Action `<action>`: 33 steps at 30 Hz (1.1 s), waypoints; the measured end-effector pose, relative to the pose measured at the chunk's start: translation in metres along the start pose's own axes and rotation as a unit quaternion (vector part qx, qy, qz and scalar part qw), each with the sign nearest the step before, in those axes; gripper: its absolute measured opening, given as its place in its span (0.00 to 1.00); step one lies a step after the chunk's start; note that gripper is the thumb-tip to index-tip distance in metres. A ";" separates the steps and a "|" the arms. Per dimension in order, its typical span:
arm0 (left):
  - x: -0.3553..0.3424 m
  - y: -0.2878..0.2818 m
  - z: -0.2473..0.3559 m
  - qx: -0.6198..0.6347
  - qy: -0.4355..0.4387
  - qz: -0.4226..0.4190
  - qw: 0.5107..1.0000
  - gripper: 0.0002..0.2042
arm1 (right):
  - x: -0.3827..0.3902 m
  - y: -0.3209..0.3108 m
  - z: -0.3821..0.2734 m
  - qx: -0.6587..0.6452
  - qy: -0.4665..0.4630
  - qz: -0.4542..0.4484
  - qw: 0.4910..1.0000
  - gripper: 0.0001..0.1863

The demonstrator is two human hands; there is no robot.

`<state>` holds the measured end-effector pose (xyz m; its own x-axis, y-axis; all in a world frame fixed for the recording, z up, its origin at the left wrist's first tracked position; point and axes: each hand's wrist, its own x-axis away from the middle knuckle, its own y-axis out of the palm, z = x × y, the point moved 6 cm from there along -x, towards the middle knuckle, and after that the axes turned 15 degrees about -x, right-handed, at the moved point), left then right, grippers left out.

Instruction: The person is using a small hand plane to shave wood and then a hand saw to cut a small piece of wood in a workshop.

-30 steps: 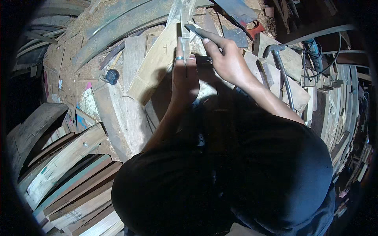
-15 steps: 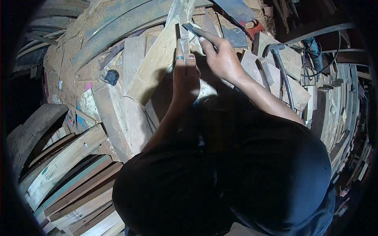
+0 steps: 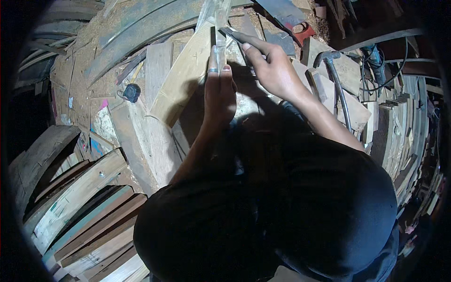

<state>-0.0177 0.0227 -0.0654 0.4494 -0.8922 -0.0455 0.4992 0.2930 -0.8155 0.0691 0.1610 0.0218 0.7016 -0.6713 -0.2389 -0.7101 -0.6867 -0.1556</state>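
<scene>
I saw the left hand (image 3: pixel 220 96) pinching a thin, pale wooden strip (image 3: pixel 221 49) by the right edge of the wide, flat, yellowish wooden board (image 3: pixel 185 77). Right of that board, the right hand (image 3: pixel 276 68) gripped a dark, narrow tool (image 3: pixel 229 33), tip near the strip. The work looked unfinished, but I couldn't tell how much was left.

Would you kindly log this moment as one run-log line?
left hand: holding wood strip | right hand: holding chisel-like tool, tip near strip | beyond: red-handled saw | right of hands: hammer
</scene>
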 end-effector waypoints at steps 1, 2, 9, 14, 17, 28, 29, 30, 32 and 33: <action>0.000 -0.006 0.002 0.039 -0.020 0.013 0.999 0.15 | 0.003 0.000 -0.004 -0.023 0.156 -0.035 0.987 0.20; 0.001 -0.013 0.006 0.078 -0.039 0.026 0.996 0.14 | 0.001 0.003 -0.005 -0.024 0.154 -0.037 0.987 0.20; -0.002 -0.023 0.026 -0.008 0.041 0.075 0.996 0.10 | -0.002 0.002 0.018 -0.015 0.106 0.010 0.994 0.20; -0.010 -0.017 0.018 0.272 -0.209 -0.034 0.939 0.21 | -0.004 0.002 0.027 -0.015 0.104 0.016 0.994 0.19; -0.011 -0.017 0.016 0.277 -0.238 -0.017 0.931 0.22 | -0.005 0.004 0.033 -0.018 0.120 0.020 0.992 0.19; -0.003 -0.041 0.026 0.240 -0.052 0.049 0.968 0.15 | -0.024 -0.047 0.038 -0.107 0.181 0.132 0.969 0.17; -0.012 -0.024 0.029 0.348 -0.127 0.005 0.929 0.15 | -0.011 -0.048 0.028 -0.070 0.171 0.103 0.977 0.18; -0.008 -0.020 0.023 0.428 -0.216 -0.018 0.877 0.14 | -0.007 -0.029 0.015 -0.057 0.157 0.049 0.985 0.20; -0.008 -0.025 0.027 0.453 -0.174 0.000 0.874 0.13 | 0.002 0.000 0.000 -0.035 0.098 -0.024 0.994 0.20; -0.010 -0.024 0.027 0.466 -0.220 -0.011 0.857 0.13 | 0.005 0.006 -0.002 -0.040 0.122 -0.038 0.991 0.20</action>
<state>-0.0143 0.0340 -0.0298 0.5652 -0.7453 0.3536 0.7940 0.6078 0.0120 0.0682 0.1531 0.0212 0.7537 -0.6571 0.0115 -0.6540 -0.7517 -0.0849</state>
